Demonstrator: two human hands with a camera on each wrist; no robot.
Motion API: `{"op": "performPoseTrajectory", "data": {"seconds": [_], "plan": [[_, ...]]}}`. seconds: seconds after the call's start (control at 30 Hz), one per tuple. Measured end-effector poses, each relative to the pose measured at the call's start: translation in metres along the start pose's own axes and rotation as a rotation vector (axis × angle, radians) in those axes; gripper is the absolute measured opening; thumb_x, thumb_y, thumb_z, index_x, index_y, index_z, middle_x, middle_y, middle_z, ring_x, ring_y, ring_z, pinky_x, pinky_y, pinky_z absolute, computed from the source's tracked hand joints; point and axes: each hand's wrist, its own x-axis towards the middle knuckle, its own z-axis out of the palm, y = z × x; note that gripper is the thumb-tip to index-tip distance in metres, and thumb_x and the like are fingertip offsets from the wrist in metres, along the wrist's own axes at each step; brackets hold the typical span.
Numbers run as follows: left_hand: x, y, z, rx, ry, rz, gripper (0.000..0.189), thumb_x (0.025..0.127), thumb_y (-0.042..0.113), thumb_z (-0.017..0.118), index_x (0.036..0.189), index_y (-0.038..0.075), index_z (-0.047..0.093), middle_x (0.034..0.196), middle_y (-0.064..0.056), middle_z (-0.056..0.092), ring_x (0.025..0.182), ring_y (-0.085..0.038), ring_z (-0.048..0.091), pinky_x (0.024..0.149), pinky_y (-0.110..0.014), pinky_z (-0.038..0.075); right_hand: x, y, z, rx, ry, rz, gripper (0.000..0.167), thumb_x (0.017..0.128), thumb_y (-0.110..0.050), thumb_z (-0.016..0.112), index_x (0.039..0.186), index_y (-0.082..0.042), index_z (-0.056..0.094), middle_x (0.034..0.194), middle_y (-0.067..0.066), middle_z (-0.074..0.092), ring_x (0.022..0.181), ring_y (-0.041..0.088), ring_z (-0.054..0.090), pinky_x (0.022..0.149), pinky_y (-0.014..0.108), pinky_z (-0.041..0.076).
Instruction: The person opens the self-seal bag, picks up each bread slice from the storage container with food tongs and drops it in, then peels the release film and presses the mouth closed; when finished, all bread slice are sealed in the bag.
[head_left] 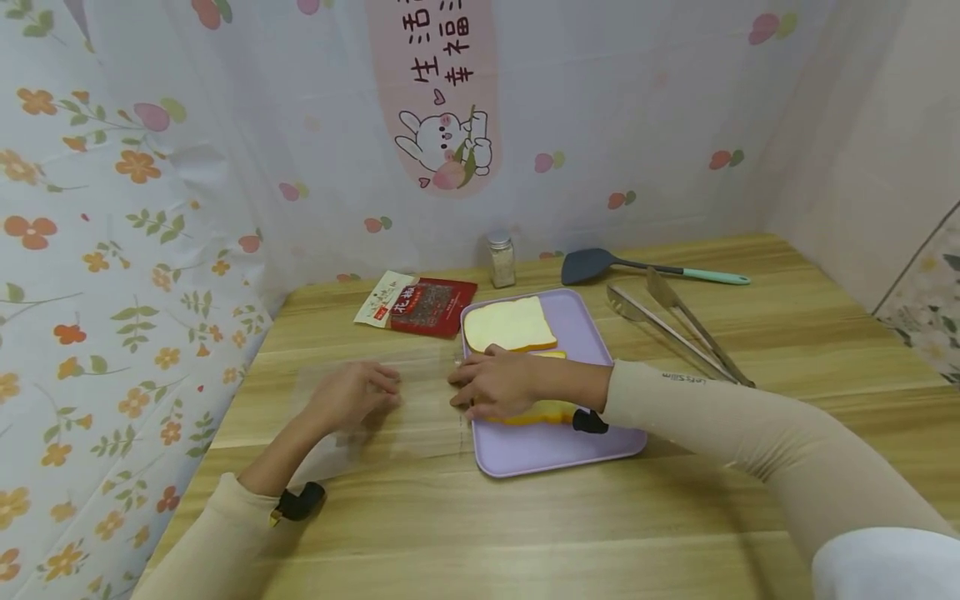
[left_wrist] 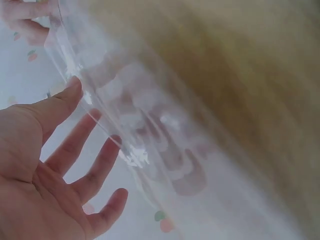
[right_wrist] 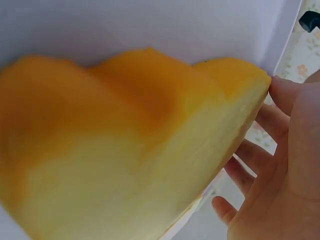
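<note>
A clear plastic sheet or bag (head_left: 427, 425) lies on the table between the two hands. Over its left part is my left hand (head_left: 356, 396), fingers spread and loosely bent, with thumb and fingertips right at the plastic's edge in the left wrist view. My right hand (head_left: 498, 383) reaches across a purple tray (head_left: 517, 454), its relaxed fingers at the tray's left rim, beside the plastic's right edge. Beneath this hand is a bread slice (right_wrist: 150, 150) with an orange-brown crust, partly hidden in the head view. Another bread slice (head_left: 510, 323) lies farther back on the tray.
Behind the plastic lies a red seasoning packet (head_left: 427, 306), with a small glass jar (head_left: 502, 262) standing near the wall. A spatula (head_left: 645, 265) with a mint handle and metal tongs (head_left: 678, 329) lie right of the tray. Patterned cloth borders the table's back and left.
</note>
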Motion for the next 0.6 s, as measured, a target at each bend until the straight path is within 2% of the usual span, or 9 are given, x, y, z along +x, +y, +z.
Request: {"op": "performPoseTrajectory", "data": {"seconds": [0.4,0.6], "plan": [[-0.004,0.002,-0.018,-0.089,0.058,-0.009,0.013,0.088,0.012,0.076,0.098,0.006,0.08,0.12,-0.008,0.07,0.118,-0.034,0.061,0.092,-0.05,0.051,0.003,0.002,-0.001,0.011,0.0,0.005,0.036,0.105,-0.039,0.046,0.135,-0.027,0.063,0.15,0.002,0.047,0.137,0.021,0.038,0.101,0.046,0.035],[-0.007,0.003,-0.022,-0.112,0.084,0.012,0.013,0.088,0.011,0.075,0.099,0.004,0.079,0.119,-0.01,0.071,0.118,-0.034,0.061,0.093,-0.051,0.05,0.012,0.0,0.0,0.004,0.104,-0.008,0.025,0.103,-0.036,0.053,0.112,-0.025,0.074,0.124,-0.001,0.063,0.117,0.015,0.055,0.087,0.042,0.043]]}}
